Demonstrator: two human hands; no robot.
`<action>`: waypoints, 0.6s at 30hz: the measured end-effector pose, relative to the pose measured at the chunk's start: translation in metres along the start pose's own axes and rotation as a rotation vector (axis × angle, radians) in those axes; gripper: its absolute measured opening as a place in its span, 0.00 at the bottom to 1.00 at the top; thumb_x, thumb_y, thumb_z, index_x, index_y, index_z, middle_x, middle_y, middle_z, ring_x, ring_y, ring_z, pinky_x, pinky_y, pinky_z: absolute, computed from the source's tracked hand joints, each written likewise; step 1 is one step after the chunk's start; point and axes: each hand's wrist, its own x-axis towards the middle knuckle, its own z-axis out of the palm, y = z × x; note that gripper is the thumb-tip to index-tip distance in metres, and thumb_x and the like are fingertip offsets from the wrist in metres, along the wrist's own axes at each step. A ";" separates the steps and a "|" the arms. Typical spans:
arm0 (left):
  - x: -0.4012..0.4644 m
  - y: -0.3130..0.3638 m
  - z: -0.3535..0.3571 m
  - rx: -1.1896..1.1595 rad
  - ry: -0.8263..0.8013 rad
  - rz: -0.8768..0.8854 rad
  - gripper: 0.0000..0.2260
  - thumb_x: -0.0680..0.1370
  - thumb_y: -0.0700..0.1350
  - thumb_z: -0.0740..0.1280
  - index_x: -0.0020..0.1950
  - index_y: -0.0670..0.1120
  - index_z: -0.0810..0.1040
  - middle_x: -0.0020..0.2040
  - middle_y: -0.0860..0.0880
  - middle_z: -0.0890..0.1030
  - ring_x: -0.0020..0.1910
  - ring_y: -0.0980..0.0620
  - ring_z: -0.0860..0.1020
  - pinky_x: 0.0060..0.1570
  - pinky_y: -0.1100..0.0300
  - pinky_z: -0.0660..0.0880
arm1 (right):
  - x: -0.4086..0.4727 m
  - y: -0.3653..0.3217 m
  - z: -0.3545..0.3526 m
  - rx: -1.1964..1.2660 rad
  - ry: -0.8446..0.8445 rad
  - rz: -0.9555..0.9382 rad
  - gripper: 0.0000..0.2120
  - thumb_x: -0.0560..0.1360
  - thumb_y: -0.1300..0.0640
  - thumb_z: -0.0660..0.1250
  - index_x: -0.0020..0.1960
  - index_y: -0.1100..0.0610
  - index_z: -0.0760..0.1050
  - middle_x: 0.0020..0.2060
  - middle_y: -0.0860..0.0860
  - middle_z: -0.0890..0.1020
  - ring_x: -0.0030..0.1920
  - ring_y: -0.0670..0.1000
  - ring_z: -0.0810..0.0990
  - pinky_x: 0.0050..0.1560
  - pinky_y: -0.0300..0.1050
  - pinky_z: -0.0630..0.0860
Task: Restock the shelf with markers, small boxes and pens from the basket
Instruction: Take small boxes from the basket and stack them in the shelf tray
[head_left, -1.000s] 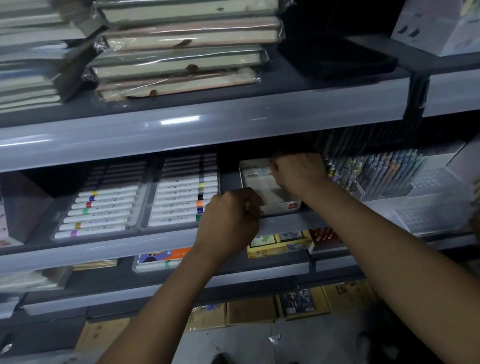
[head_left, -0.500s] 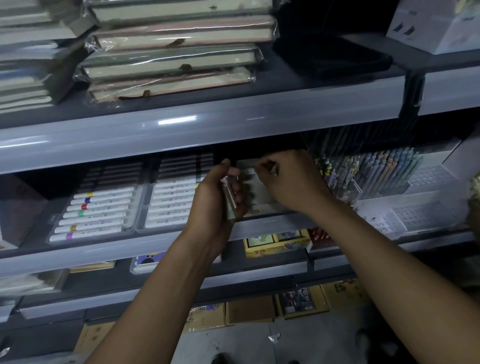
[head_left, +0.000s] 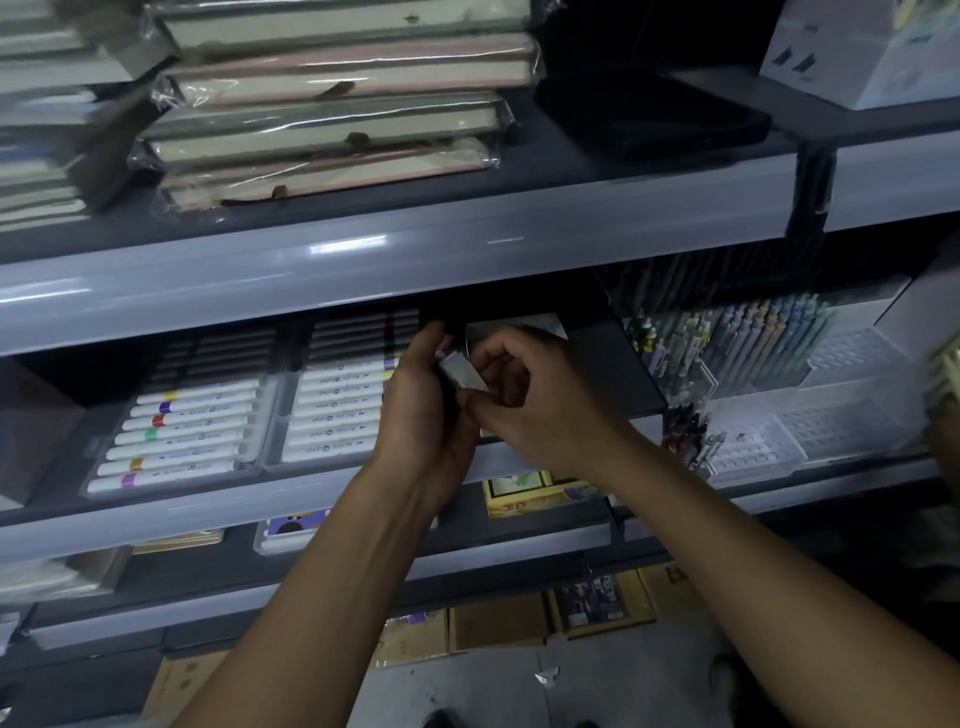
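You are holding a small box (head_left: 460, 370) between both hands in front of the middle shelf (head_left: 218, 512), just right of the marker trays (head_left: 337, 410). Your left hand (head_left: 421, 415) is cupping it from the left, its fingers curling round the box, while your right hand (head_left: 524, 395) is pinching its near edge. Gripping it from both sides looks meant to steady it upright and line it up with the open dark gap behind, where another pale box (head_left: 514, 330) is already sitting. The pens (head_left: 727, 348) are standing in their rack to the right. The basket is not showing in this view.
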 end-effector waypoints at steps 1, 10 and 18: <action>0.002 -0.001 -0.001 -0.007 0.019 0.017 0.12 0.86 0.50 0.58 0.53 0.44 0.76 0.53 0.37 0.84 0.51 0.43 0.85 0.58 0.44 0.79 | -0.001 -0.001 -0.001 0.014 -0.002 0.000 0.08 0.74 0.53 0.76 0.49 0.48 0.78 0.38 0.39 0.79 0.38 0.40 0.78 0.40 0.37 0.73; 0.017 -0.009 -0.015 0.298 0.272 0.247 0.12 0.88 0.48 0.58 0.61 0.41 0.75 0.46 0.40 0.75 0.37 0.45 0.74 0.31 0.58 0.71 | 0.008 0.000 -0.019 0.173 0.041 0.085 0.07 0.78 0.57 0.73 0.56 0.53 0.82 0.46 0.46 0.85 0.46 0.42 0.83 0.48 0.35 0.78; 0.015 -0.020 -0.041 1.070 0.135 0.544 0.09 0.79 0.43 0.71 0.40 0.52 0.82 0.38 0.57 0.84 0.39 0.59 0.80 0.41 0.61 0.75 | 0.027 0.010 -0.031 -0.489 -0.076 0.140 0.12 0.77 0.55 0.75 0.59 0.53 0.84 0.53 0.49 0.86 0.50 0.48 0.82 0.49 0.38 0.72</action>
